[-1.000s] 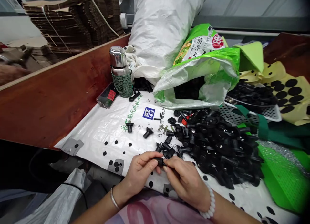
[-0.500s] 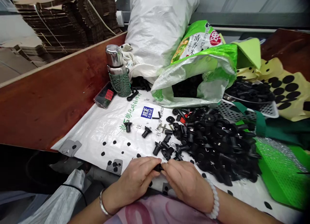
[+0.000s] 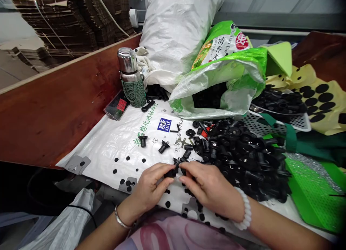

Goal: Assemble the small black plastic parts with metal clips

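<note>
Black plastic fitting (image 3: 171,173) is pinched at the fingertips of both the left hand (image 3: 147,188) and the right hand (image 3: 211,188), partly hidden by the fingers. It lies over a white woven sack (image 3: 102,152), just beside a heap of like fittings (image 3: 243,160). Compared with the earlier frame, hands and fitting sit higher up the sack, nearer the loose parts. Its long axis runs nearly crosswise, tilted, with the right end rising toward the heap.

- fittings (image 3: 243,160): black
- sack sheet (image 3: 108,149): white with black dots, green lettering
- rice bag (image 3: 229,52): bright green and white
- backing sheet (image 3: 321,106): pale yellow with black circles
- board (image 3: 54,113): reddish brown
</note>
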Tool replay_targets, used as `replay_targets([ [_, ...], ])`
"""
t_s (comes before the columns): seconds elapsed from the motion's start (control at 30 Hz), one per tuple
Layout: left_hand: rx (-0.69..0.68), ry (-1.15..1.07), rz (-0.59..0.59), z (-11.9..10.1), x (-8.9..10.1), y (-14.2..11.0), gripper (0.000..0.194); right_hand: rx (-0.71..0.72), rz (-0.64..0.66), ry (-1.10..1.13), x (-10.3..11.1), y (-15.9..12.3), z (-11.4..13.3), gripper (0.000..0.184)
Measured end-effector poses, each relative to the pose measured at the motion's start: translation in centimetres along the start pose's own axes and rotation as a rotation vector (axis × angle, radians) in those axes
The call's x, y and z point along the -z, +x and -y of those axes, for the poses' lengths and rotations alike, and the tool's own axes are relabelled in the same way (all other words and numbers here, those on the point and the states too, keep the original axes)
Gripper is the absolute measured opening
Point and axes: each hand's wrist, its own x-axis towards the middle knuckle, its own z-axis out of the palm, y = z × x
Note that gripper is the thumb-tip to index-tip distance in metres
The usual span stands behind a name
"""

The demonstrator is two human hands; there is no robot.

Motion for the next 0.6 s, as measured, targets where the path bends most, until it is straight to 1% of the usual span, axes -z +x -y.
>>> replay_targets([
  [0.07, 0.027, -0.017, -0.053, 0.0, 0.5, 0.1, 0.027, -0.02, -0.034, -0.017, 1.5, 0.4, -0.7, 0.023],
  [0.13, 0.061, -0.055, -0.092, 0.0, 0.8, 0.1, 0.026, -0.078, -0.059, -0.049, 2.7, 0.8, -1.5, 0.022],
  [0.23, 0.129, -0.177, -0.111, -0.1, 0.9, 0.2, 0.025, -0.12, -0.043, -0.002, 3.1, 1.1, -2.0, 0.021],
  [0.3, 0.202, -0.327, -0.13, -0.2, 0.6, 0.2, 0.026, -0.106, -0.006, 0.105, 2.4, 1.0, -1.5, 0.021],
  [0.37, 0.265, -0.475, -0.165, -0.4, 0.2, 0.2, 0.027, -0.116, 0.01, 0.254, 1.0, 0.9, -0.6, 0.022],
  [0.4, 0.267, -0.519, -0.182, -0.5, 0.0, 0.2, 0.028, -0.141, 0.004, 0.34, 0.1, 0.7, -0.1, 0.024],
  [0.5, 0.187, -0.552, -0.193, -0.7, -0.6, 0.3, 0.028, -0.262, -0.053, 0.637, -2.4, 0.5, 1.2, 0.031],
  [0.6, 0.142, -0.607, -0.154, -1.0, -0.8, 0.4, 0.028, -0.39, -0.106, 0.983, -3.9, 0.5, 2.0, 0.031],
])
